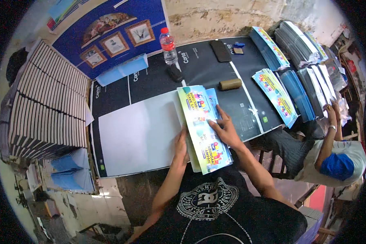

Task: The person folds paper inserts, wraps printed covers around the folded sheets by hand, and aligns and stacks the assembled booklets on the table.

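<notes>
Both hands, the left hand (181,143) and right hand (224,129), lay open and flat on the colourful booklet stack (203,128), best squared evenly against the white sheet (138,136).

Even daylight, heavy fisheye bend

Soft, diffuse light fell evenly over the desk (215,69), leaving only faint shadows under the hands. The white sheet (138,136) near the desk's left edge was bright, close to washed out. Straight edges curved toward the rim, black vignette filled the corners, and fine detail stayed soft throughout.
</notes>
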{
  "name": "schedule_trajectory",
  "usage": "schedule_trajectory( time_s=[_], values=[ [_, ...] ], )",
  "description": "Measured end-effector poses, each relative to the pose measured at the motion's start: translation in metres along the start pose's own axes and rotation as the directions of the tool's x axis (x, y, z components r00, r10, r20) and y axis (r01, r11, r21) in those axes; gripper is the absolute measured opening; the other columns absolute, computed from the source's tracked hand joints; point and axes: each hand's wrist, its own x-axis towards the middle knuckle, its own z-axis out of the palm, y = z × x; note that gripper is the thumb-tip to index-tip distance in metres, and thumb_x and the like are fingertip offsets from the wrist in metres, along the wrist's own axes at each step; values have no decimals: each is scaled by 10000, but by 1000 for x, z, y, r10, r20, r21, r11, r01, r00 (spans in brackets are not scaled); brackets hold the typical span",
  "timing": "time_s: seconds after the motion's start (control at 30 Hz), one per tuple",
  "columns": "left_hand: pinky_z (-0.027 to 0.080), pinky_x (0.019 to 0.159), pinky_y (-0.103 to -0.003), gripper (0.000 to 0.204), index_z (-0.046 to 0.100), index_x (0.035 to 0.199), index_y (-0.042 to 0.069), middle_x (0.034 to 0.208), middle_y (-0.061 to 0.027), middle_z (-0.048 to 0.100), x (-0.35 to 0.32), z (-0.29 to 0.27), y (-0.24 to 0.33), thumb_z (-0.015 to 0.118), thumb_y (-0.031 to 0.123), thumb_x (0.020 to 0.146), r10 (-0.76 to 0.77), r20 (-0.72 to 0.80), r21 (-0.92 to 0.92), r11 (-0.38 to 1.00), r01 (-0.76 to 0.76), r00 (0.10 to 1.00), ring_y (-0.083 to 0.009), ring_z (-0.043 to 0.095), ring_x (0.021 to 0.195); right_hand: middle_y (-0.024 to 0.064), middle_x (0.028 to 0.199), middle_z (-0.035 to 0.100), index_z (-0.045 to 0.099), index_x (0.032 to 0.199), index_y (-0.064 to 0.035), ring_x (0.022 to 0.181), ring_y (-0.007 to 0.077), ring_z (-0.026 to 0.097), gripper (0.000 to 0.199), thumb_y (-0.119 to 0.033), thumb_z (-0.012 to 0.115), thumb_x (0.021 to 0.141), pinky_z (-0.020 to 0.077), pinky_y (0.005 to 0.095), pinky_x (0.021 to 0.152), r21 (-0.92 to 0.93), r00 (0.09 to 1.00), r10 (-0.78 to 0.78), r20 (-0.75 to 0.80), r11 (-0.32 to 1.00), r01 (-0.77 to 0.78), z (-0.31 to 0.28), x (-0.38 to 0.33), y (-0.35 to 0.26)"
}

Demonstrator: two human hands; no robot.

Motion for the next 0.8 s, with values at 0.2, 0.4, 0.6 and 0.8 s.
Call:
schedule_trajectory(
  time_s=[0.2, 0.4, 0.6, 0.8],
  values=[
    [578, 864, -360, 617, 562, 1350, -25, 1186, -146, 688, -15, -23, 12, 507, 502, 1034, 141, -56, 50, 989, -138, 988, -227, 701, 978, 212, 1624, 305, 776, 1051, 8, 1491, 420, 248, 386, -351, 704, 927, 196, 559, 1194, 18, 999, -27, 29, 1000, 26, -5, 3, 2],
    [577, 845, -341, 502, 575, 1315, -39, 1190, -127, 680, -40, -53, 35, 509, 391, 1064, 172, -110, -75, 981, -181, 979, -195, 683, 1009, 168, 1653, 234, 786, 1096, -173, 1525, 415, 131, 297, -330, 767, 844, 88, 721, 1112, -626, 949, -292, -119, 764, 156, 6, -2, 14],
    [582, 842, -341, 521, 552, 1329, -47, 1180, -134, 678, 1, -31, -2, 522, 395, 1056, 87, -32, -239, 967, -93, 996, -202, 691, 992, 139, 1644, 275, 455, 1529, -273, 1525, 431, 127, 628, -330, 675, 943, 97, 644, 1166, -559, 975, -214, 63, 801, 212, 4, 8, 18],
    [589, 868, -350, 612, 493, 1416, -12, 1257, -153, 653, -1, 2, 1, 539, 458, 1028, 14, 25, -146, 989, -10, 1000, -226, 693, 1029, 197, 1631, 298, 735, 1186, -17, 1507, 418, 223, 573, -527, 641, 941, 163, 563, 1206, -93, 993, 40, 114, 995, -29, -9, 12, -5]
  ],
)
